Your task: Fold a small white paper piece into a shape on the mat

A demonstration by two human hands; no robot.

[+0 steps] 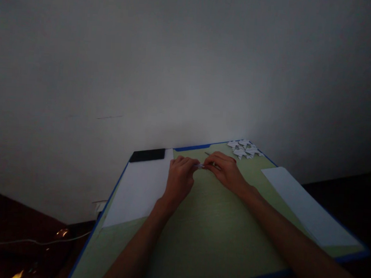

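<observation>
A small piece of folded paper is pinched between my two hands above the middle of the green tabletop. My left hand grips its left end, fingers closed and partly hiding it. From the other side, my right hand holds its right end between thumb and fingertips. A thin pointed tool shows just behind the right hand; most of it is hidden, and I cannot make out its kind. Several white folded paper shapes with notched ends lie together at the far right corner.
The green table has blue edging and stands against a grey wall. A white paper sheet lies on the left, with a dark flat object over its far end. More white paper lies along the right edge. A cable runs at lower left.
</observation>
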